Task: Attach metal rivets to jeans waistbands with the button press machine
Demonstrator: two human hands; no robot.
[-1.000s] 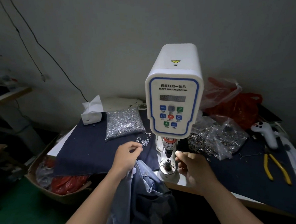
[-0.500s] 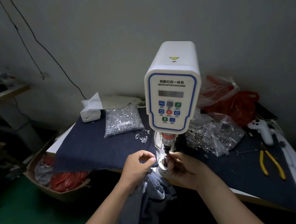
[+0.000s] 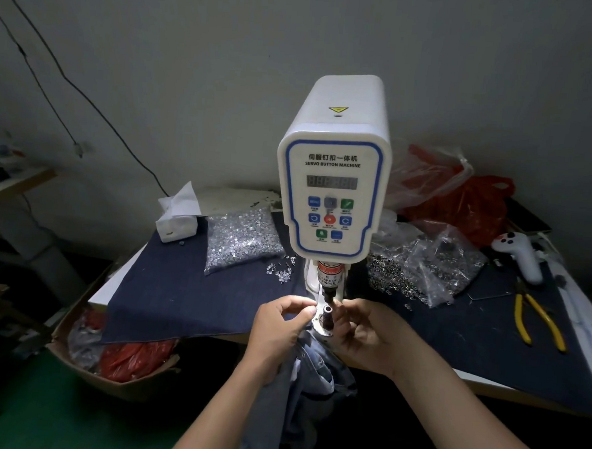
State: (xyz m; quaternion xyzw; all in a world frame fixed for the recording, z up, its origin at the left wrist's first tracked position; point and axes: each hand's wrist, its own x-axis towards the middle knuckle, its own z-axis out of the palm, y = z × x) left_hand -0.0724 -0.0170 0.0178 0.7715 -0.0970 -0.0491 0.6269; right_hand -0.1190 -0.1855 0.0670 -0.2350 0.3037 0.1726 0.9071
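Both hands (image 3: 316, 328) now closer w/ jeans (image 3: 311, 372)

We stood in a small garment workshop. A white servo button machine with a blue-edged control panel (image 3: 333, 178) sat on a worktop covered in dark denim cloth (image 3: 167, 293), beside clear plastic bags of silvery metal rivets (image 3: 242, 240), yellow-handled pliers (image 3: 536, 316) and a cardboard box of red plastic bags (image 3: 123, 356) on the green floor.

White button press machine (image 3: 334, 188) upright, jeans (image 3: 309, 372) hanging below
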